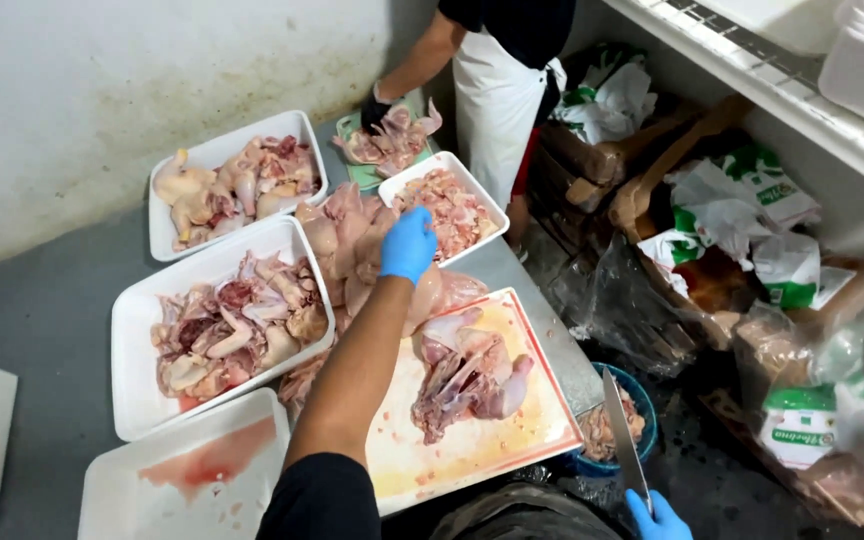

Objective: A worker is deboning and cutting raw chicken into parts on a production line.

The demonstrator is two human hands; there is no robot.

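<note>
Left hand [408, 245] in blue glove, fingers curled onto chicken pile [352, 240], seemingly gripping a piece. Right hand [658, 517] closed around knife [623, 435], blade up beside cutting board [512, 440].

left hand [408, 244] on chicken pile [352, 240] | right hand [658, 517] grips knife [624, 440]

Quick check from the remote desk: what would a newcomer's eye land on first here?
The left hand, in a bright blue glove, reaches onto the heap of raw chicken at centre. Below it a split carcass lies on the stained cutting board. At bottom right the right hand holds a long knife blade up.
</note>
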